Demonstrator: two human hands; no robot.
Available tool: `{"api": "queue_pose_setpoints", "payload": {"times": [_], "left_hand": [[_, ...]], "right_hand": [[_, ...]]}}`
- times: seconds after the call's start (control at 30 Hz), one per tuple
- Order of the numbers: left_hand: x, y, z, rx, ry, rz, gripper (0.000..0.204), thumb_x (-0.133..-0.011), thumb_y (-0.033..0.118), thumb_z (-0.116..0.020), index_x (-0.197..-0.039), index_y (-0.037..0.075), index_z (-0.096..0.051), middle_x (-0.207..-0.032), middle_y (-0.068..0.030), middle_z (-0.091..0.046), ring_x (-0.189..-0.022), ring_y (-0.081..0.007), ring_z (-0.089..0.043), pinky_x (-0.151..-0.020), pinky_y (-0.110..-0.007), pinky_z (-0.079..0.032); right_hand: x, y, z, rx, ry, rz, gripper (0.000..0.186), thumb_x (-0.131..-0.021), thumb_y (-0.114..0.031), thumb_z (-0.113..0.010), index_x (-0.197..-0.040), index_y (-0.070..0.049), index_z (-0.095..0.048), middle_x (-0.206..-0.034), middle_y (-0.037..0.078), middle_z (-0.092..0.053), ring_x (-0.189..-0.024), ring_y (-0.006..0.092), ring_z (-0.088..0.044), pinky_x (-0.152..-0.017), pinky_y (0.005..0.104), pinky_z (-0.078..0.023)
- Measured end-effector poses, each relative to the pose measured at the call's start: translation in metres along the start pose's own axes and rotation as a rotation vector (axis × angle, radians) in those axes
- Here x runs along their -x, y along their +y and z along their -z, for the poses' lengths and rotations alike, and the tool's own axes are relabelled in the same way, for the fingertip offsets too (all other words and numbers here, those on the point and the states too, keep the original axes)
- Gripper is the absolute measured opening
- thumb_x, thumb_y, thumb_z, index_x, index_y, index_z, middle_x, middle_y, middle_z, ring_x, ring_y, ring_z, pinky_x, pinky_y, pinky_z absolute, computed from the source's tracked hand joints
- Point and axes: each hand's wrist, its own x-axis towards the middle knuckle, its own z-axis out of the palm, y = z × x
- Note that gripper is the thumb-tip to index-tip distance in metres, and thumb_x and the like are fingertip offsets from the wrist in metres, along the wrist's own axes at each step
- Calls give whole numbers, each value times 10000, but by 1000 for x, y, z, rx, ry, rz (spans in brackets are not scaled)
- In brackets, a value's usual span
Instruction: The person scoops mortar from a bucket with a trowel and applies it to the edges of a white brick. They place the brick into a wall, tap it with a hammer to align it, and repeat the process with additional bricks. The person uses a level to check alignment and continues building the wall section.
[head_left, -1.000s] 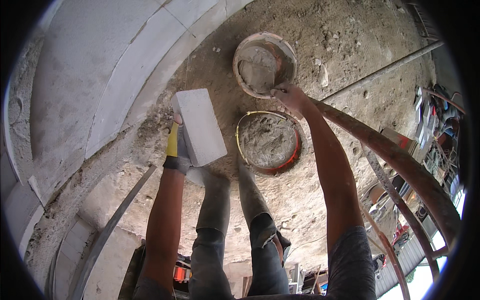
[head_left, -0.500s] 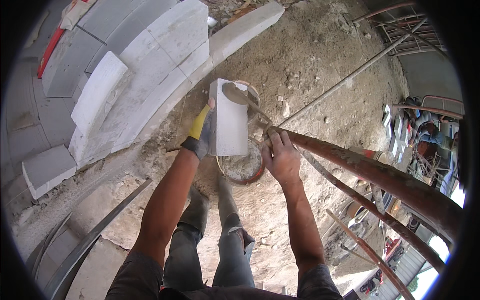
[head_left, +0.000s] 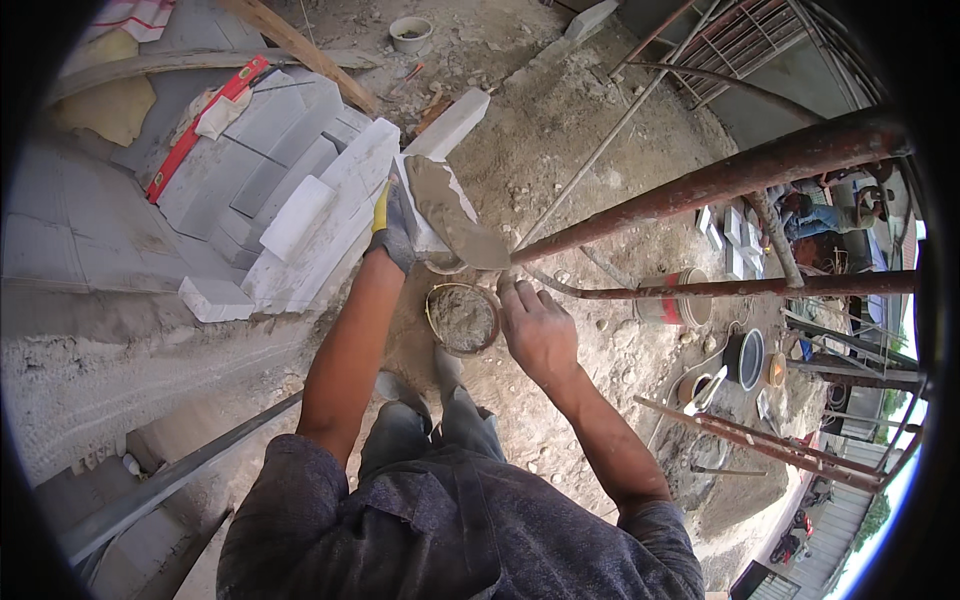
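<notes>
The person's dark grey shirt (head_left: 400, 530) fills the lower middle, and both forearms reach forward from it. The left hand (head_left: 394, 222), in a grey and yellow glove, is clamped along the near left edge of a white masonry block (head_left: 425, 236), held up off the ground in front of the body. Grey mortar (head_left: 436, 190) coats much of the block's upward face, leaving white strips along its edges. The bare right hand (head_left: 540, 328) has its fingers curled close together around the handle of a trowel (head_left: 482, 248); the handle itself is mostly hidden by the hand. The trowel's mortar-smeared blade meets the lower right end of the block.

Just right of the trowel, a thick rust-red pole (head_left: 700, 190) slants away toward the right edge. Below the block and between the forearms, a round bucket (head_left: 429, 312) of mortar stands on the dirt ground, just ahead of two dusty boots (head_left: 405, 393). A curved rim (head_left: 447, 268) shows between the bucket and the block; the rest of it is covered.

To the left runs a wall of pale blocks (head_left: 340, 215), with a loose block (head_left: 298, 218) set against it and a red spirit level (head_left: 178, 168) lying farther over. Off to the right are a white and red pail (head_left: 690, 300) and a black tub (head_left: 751, 358). Farther out, a seated co-worker in blue trousers (head_left: 820, 222) is near a group of white blocks (head_left: 735, 240), and a pale basin (head_left: 410, 45) stands beyond the wall.
</notes>
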Motion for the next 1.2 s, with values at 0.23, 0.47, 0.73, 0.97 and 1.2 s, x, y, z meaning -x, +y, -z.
{"api": "queue_pose_setpoints", "payload": {"times": [0.23,0.47,0.73,0.97,1.2], "left_hand": [[47,42,-41,-59,-292,-4,497,-1075,471,-347,-1374,124,-540,-1315,-112,-613,-1109,-321,-631,-961,-504,-527],[117,62,-109,-271,-245,89,705,-1030,576,-435,-1533,84,-391,-1461,-236,-511,-1234,-500,-563,-1027,-628,-479],[166,80,-144,-317,-343,199,788,-1012,610,-446,-1563,59,-328,-1477,-263,-484,-1231,-534,-552,-1022,-654,-467],[177,102,-159,-167,-522,368,721,-1031,585,-420,-1572,118,-326,-1520,-226,-451,-1282,-496,-537,-1025,-694,-452],[186,93,-176,109,-596,312,661,-1057,519,-398,-1581,125,-312,-1584,-174,-382,-1407,-416,-432,-1096,-653,-404]], "right_hand": [[37,-11,100,-67,134,-15,374,-870,-173,-689,-1223,-78,-610,-990,100,-615,-838,277,-654,-669,406,-570],[-44,12,61,-30,407,46,283,-891,-162,-658,-1153,-79,-591,-998,111,-590,-867,307,-647,-701,434,-565],[-95,28,56,53,514,34,269,-912,-150,-637,-1155,-57,-573,-973,129,-606,-810,340,-636,-697,450,-541],[-48,-7,111,-1307,21,38,255,-1002,-248,-587,-1123,-25,-606,-791,93,-611,-601,185,-626,-517,311,-517],[-44,7,127,-1594,-490,-143,349,-1048,-316,-557,-1129,19,-615,-752,85,-606,-489,145,-568,-407,273,-456]]}}
